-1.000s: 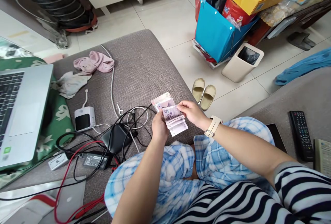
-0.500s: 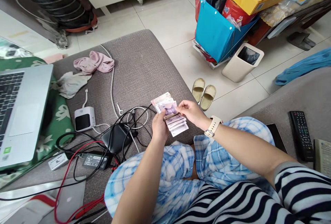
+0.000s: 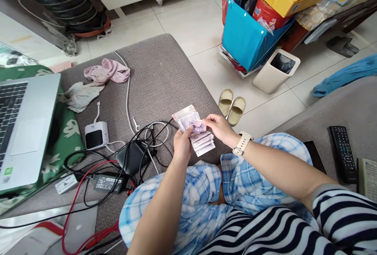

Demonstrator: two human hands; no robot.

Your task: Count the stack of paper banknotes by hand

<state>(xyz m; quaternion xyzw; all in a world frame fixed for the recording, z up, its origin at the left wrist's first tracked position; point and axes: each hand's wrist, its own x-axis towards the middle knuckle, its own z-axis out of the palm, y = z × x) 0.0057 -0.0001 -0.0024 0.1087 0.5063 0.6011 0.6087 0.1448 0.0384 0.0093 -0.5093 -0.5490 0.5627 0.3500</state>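
Note:
A stack of purple and pinkish banknotes (image 3: 203,145) is held above the grey sofa seat, just beyond my knees. My left hand (image 3: 183,143) is closed on the stack from the left, its thumb pressed on top. The lower ends of several notes fan out below the thumb. My right hand (image 3: 218,128), with a cream watch on its wrist, pinches the right edge of one purple note (image 3: 198,125) that is folded over. The number 5 shows on that note. Fingers under the stack are hidden.
Tangled black cables (image 3: 147,145) and a black box (image 3: 133,158) lie left of my hands, with a white device (image 3: 96,135) and a laptop (image 3: 28,129) further left. A remote (image 3: 343,155) lies at right. Slippers (image 3: 232,107), a bin (image 3: 275,72) and a blue box (image 3: 250,37) stand on the floor.
The purple note in my right hand has folded down toward me, exposing more of the note beneath it. My left thumb has shifted slightly right. Everything around stays put.

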